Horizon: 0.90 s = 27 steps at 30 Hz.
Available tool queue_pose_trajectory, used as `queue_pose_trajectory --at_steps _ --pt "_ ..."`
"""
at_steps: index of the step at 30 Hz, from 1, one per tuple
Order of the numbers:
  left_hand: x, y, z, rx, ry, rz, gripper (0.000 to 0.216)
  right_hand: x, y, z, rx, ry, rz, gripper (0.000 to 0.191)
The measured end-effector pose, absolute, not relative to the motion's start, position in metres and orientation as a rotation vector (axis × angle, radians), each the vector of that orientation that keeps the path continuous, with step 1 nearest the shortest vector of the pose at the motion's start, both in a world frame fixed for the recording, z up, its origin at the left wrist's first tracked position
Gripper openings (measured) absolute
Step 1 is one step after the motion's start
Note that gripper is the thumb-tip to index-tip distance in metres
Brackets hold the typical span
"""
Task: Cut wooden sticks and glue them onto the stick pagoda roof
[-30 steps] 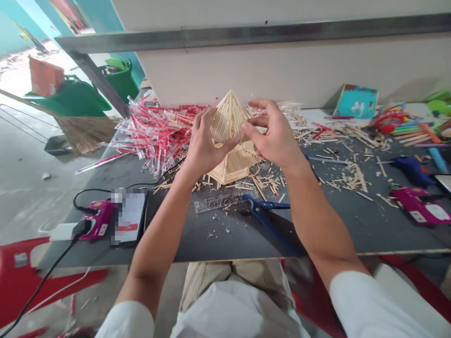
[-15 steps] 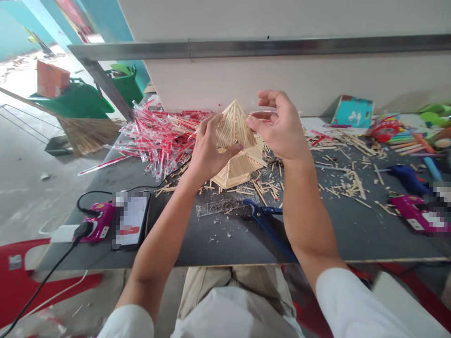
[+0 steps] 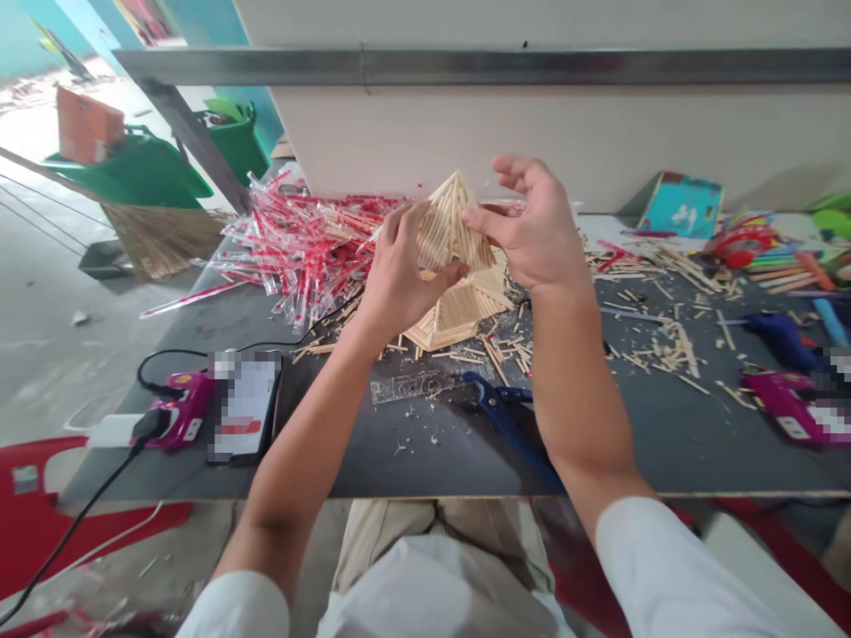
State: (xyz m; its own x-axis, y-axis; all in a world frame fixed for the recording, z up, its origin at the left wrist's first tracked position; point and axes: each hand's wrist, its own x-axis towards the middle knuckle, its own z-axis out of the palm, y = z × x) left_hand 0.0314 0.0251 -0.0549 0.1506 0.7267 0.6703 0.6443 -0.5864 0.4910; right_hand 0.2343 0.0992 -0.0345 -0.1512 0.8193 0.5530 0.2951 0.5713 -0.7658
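While both forearms reach over the dark grey tabletop (image 3: pixel 399 470), the left hand (image 3: pixel 399 270) grips a stick pyramid (image 3: pixel 440 232) at its left side, narrowly, thumb by the lower edge. The right hand (image 3: pixel 542 232) has its thumb against the right face; outer fingers curl loosely, raised. Whether a finger pinches from behind: cannot tell. The pyramid, apex up, is held above a faceted stick base (image 3: pixel 458 321); contact between them cannot be judged from where I stand.

Handling, my judgement: thin sticks side by side probably flex or split at the seams, so press lightly with the pads, spread the load along the edges, keep the apex free and let one hand steady while the other adjusts.

Count, near to far:
- smartphone (image 3: pixel 243 412): 1
- magenta power strips, left (image 3: pixel 186 409) and right (image 3: pixel 794 408): 2
- blue-handled hand tool (image 3: pixel 509 430): 1
- clear plastic ruler (image 3: pixel 405 388): 1, beside the tool's head
- pyramid: 1; base: 1
- blue glue gun, apparently (image 3: pixel 781 341): 1
- loose sticks (image 3: pixel 671 341): many, not countable
- red-and-clear plastic wrappers (image 3: pixel 302 248): one heap, pieces uncountable
- turquoise box or booklet (image 3: pixel 682 206): 1
- broom head (image 3: pixel 156 239): 1
- green bins, nearer (image 3: pixel 139 182) and farther (image 3: pixel 232 140): 2
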Motion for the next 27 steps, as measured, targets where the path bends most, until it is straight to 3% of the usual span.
queue_pose_trajectory --at_steps 4,13,20,27 --pt "0.031 0.026 -0.055 2.318 1.378 1.438 0.085 0.225 0.086 -0.030 -0.950 -1.669 0.598 0.073" --pt "0.031 0.025 -0.055 2.315 1.370 1.422 0.086 0.218 0.069 -0.016 -0.924 -1.748 0.560 0.064" --pt "0.032 0.025 -0.056 2.295 1.352 1.460 0.085 0.221 0.083 -0.024 -0.872 -1.767 0.642 0.080" --pt "0.032 0.023 -0.052 2.278 1.366 1.413 0.083 0.223 0.090 -0.030 -0.862 -1.812 0.614 0.082"
